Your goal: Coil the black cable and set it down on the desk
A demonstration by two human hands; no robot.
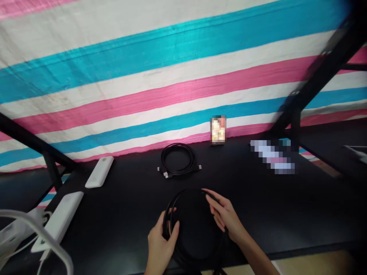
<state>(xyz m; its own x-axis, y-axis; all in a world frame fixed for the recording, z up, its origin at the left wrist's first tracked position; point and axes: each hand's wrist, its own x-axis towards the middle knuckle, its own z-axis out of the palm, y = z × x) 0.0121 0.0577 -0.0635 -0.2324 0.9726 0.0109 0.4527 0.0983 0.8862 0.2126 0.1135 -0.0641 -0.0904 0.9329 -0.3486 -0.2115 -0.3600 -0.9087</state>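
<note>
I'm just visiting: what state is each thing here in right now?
held cable: coiled into a loop, gripped by both hands.
left hand: closed around the loop's left side.
right hand: fingers pinching its upper right.
far cable: coiled, lying untouched on the black table.
far white block: lying flat.
near white block: lying flat.

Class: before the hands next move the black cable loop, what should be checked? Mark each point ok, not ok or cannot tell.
1. The left hand has a closed grip on the near cable coil, left side: ok.
2. The right hand is on its right side: ok; grip closed: cannot tell.
3. Loops bundled evenly: cannot tell, black on the black table.
4. Its plug ends in sight: not ok.
5. The second coil lies apart, farther back: ok.
6. The white boxes lie clear of both hands: ok.
</note>
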